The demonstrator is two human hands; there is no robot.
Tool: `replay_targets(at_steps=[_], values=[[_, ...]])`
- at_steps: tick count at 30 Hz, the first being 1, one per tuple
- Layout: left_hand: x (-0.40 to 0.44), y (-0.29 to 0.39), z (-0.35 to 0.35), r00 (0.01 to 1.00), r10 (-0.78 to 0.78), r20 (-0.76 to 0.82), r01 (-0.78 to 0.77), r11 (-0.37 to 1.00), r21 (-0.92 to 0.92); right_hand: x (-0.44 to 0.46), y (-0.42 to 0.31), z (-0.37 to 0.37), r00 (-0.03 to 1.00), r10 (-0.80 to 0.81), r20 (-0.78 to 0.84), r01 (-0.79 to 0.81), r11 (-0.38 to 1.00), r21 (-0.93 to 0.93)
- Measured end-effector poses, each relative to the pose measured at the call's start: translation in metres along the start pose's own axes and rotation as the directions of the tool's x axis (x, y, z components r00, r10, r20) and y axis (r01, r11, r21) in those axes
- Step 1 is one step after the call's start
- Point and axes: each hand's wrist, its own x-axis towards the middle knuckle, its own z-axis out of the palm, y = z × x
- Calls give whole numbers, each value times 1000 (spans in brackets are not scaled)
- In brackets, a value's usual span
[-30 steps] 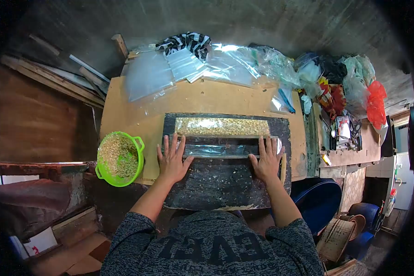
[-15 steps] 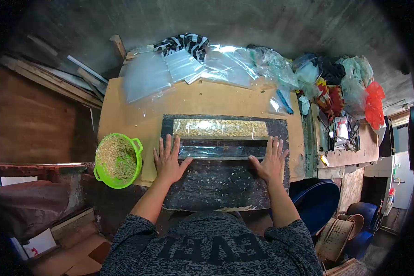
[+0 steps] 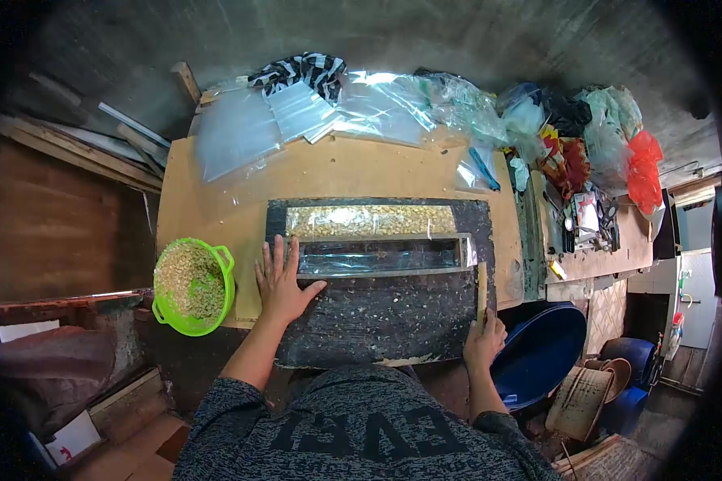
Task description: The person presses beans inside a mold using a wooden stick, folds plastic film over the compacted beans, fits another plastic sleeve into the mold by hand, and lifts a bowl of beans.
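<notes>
My left hand point(image 3: 279, 282) lies flat with its fingers spread, at the left end of a long rectangular frame point(image 3: 385, 274). Clear plastic film point(image 3: 361, 258) lines the inside of that frame. Along the frame's far side lies a flat strip of pale kernels or nuts point(image 3: 369, 220) under shiny film. Both rest on a dark, worn board point(image 3: 377, 325) dotted with pale crumbs. At the board's right edge my right hand point(image 3: 484, 343) is closed round the near end of a narrow wooden stick point(image 3: 482, 289), which points away from me.
A green basket point(image 3: 229, 276) of pale kernels stands left of the board. Clear plastic sheets point(image 3: 237, 136) and crumpled bags point(image 3: 465, 108) line the table's back. Tools point(image 3: 594, 220) lie on a right-hand surface, above a large blue tub point(image 3: 541, 353).
My right hand has left the frame's right end, come down toward me and closed on the wooden stick. My left hand stays at the left end. The view has shifted slightly.
</notes>
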Motion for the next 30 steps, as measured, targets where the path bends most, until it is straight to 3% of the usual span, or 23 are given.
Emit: replay_targets(at_steps=[6,9,11,15,17,18,20,24,25,30], values=[[0,-2,6,998,19,-61,-19,1000,6,4,7,5,998,-42,-37,47,988,147],[0,-3,7,997,30,-76,-29,1000,7,8,9,3,1000,23,5,-24,969,247],[0,-2,5,997,33,-66,-35,999,-25,12,17,5,978,128,165,-176,930,323],[1,-2,5,998,29,-59,-30,999,-23,14,42,34,988,148,48,-154,886,437],[1,-2,5,998,22,-55,-23,1000,-19,26,7,8,966,114,230,-256,383,887],[0,-2,5,998,23,-54,-24,1000,-19,32,-6,2,966,115,230,-257,384,887],[0,-2,5,998,28,-63,-29,999,-15,44,-28,-4,917,20,398,-372,400,838],[1,0,3,998,13,-63,-14,1000,-16,67,-47,19,867,-53,496,-449,349,823],[0,1,3,998,17,-61,-18,1000,-16,71,-47,28,880,-60,472,-437,287,852],[-2,-7,9,998,3,-66,-4,1000,-8,74,-52,38,891,10,453,-435,301,849]])
